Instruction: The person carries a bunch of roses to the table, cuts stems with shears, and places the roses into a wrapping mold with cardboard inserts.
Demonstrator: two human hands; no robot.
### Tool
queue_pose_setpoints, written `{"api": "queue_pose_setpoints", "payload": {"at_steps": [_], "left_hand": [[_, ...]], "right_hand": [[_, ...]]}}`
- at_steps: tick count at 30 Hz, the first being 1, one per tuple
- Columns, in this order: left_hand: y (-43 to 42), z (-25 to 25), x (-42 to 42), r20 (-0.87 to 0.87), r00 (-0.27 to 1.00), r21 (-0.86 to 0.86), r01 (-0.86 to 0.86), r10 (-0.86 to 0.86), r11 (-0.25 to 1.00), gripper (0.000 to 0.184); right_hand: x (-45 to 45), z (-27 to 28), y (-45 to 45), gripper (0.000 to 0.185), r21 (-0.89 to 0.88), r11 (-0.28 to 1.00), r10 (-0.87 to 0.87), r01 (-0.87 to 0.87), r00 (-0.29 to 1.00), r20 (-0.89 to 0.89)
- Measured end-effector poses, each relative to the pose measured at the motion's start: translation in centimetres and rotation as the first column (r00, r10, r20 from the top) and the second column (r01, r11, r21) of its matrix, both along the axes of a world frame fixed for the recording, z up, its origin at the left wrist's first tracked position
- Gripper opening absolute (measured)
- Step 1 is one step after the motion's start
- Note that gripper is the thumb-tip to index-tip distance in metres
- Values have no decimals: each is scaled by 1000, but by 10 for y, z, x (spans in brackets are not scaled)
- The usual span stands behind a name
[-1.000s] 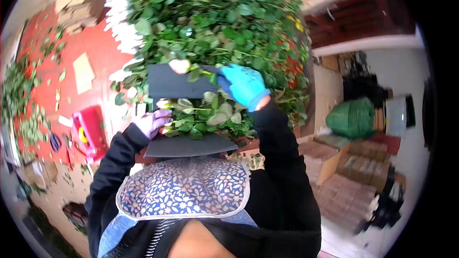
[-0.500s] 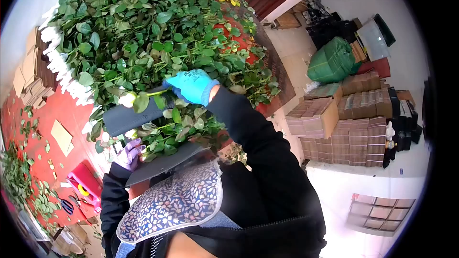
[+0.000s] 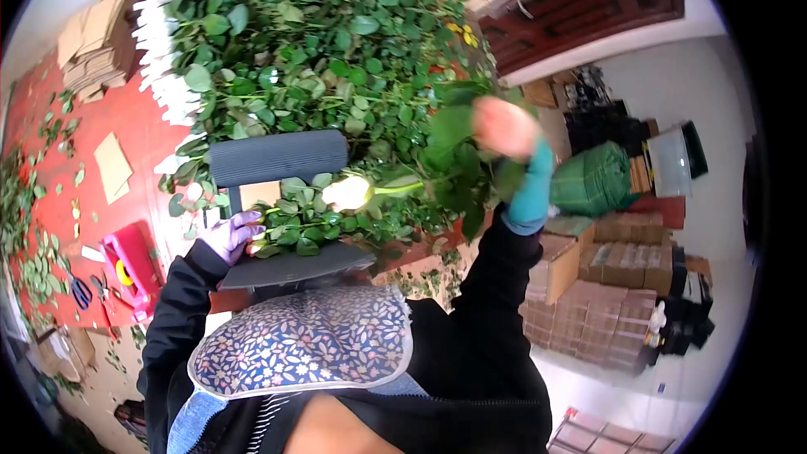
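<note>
A big heap of green leaves and stems (image 3: pixel 294 59) fills 11 o'clock from your view's middle. It lies on the red table (image 3: pixel 155 155), which reaches out to 9. Brown boxes (image 3: pixel 588 319) sit at 4, their marks too small to read. The green sack (image 3: pixel 593 178) is at 3. The black ridged pad (image 3: pixel 277 158) is at 10. Your right hand (image 3: pixel 504 128) is a blur at 2, by leaves; I can't tell its grip. Your left hand (image 3: pixel 231 235), near 9, has bent fingers beside low leaves; its grip is unclear. The pale rose (image 3: pixel 346 193) is just left of the middle.
</note>
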State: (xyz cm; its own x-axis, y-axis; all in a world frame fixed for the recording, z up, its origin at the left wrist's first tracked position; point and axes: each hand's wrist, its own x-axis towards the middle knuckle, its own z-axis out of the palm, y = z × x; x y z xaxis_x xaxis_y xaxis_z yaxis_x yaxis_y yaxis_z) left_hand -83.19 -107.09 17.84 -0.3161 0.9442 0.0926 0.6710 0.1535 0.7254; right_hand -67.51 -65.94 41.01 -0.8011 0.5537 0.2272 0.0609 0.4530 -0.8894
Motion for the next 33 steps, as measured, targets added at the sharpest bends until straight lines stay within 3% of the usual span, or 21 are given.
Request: {"api": "queue_pose_setpoints", "payload": {"at_steps": [1, 3, 4, 6, 8, 9, 12, 14, 17, 18, 20, 22, 24, 25, 26, 28, 29, 30, 31, 32, 33], "left_hand": [[1, 1, 1, -2, 1000, 77, -11, 11, 997, 33], [-2, -16, 0, 39, 999, 89, -3, 0, 996, 33], [-3, -21, -2, 54, 999, 91, 0, -5, 996, 33], [-3, -30, -4, 90, 996, 91, 3, -11, 996, 32], [1, -9, -2, 146, 989, -12, -19, 20, 1000, 40], [3, -3, -4, 153, 988, -23, -20, 23, 1000, 42], [0, -24, -6, 134, 991, 64, -10, 2, 998, 42], [1, -13, -2, 122, 991, 76, -56, 47, 996, 42], [2, 27, -7, 43, 999, -117, -23, 28, 993, 39], [1, 36, -6, -33, 998, -28, -52, 51, 998, 35], [5, 85, -9, -348, 927, 160, -86, 138, 983, 42], [17, 113, -11, -430, 850, 372, -140, 304, 918, 46], [38, 147, -26, -475, 836, 328, -122, 275, 937, 57], [49, 140, -34, -503, 834, 276, -91, 225, 957, 60], [56, 129, -40, -572, 786, 295, -72, 236, 953, 49], [64, 91, -40, -672, 729, 138, -50, 130, 989, 29], [65, 94, -40, -724, 671, 183, -37, 160, 982, 14], [63, 100, -40, -737, 657, 180, -31, 155, 983, 13], [60, 101, -38, -776, 615, 160, -28, 143, 987, 21], [57, 99, -37, -812, 569, 141, -24, 130, 990, 29], [56, 95, -36, -825, 553, 140, -3, 118, 990, 26]], "right_hand": [[-2, -5, 10, 42, 85, 994, 69, -74, 996, 60], [-21, -7, -11, 35, 413, 900, 88, -140, 986, 142], [-36, 2, -21, 32, 489, 859, 98, -152, 986, 136], [-50, 2, -29, 42, 391, 900, 102, -193, 965, 241], [-57, -17, -21, 41, 74, 961, 255, -266, 959, 126], [-58, -28, -17, 39, 177, 957, 204, -232, 965, 162], [-72, -26, -35, 34, 229, 940, 207, -254, 955, 212], [-70, -15, -45, 33, 269, 927, 205, -263, 953, 225], [-75, -13, -54, 31, 363, 882, 223, -299, 945, 239], [-77, -14, -57, 30, 423, 844, 239, -329, 938, 251], [-81, -16, -64, 30, 459, 801, 302, -383, 922, 241], [-77, -18, -69, 29, 336, 850, 289, -407, 892, 348], [-76, -22, -74, 29, 282, 864, 322, -418, 887, 330], [-76, -18, -80, 29, 323, 843, 323, -431, 885, 336], [-75, -15, -83, 30, 365, 822, 317, -437, 884, 344], [-68, -12, -73, 32, 384, 827, 281, -412, 893, 353], [-61, -10, -58, 32, 484, 799, 203, -357, 918, 341], [-54, -8, -44, 32, 576, 760, 127, -302, 938, 324], [-49, -5, -30, 24, 622, 750, 152, -225, 974, 169], [-47, 4, -17, 24, 220, 975, -21, 18, 1000, 9], [-45, 14, -5, 27, -265, 938, -284, 224, 934, -218]]}}
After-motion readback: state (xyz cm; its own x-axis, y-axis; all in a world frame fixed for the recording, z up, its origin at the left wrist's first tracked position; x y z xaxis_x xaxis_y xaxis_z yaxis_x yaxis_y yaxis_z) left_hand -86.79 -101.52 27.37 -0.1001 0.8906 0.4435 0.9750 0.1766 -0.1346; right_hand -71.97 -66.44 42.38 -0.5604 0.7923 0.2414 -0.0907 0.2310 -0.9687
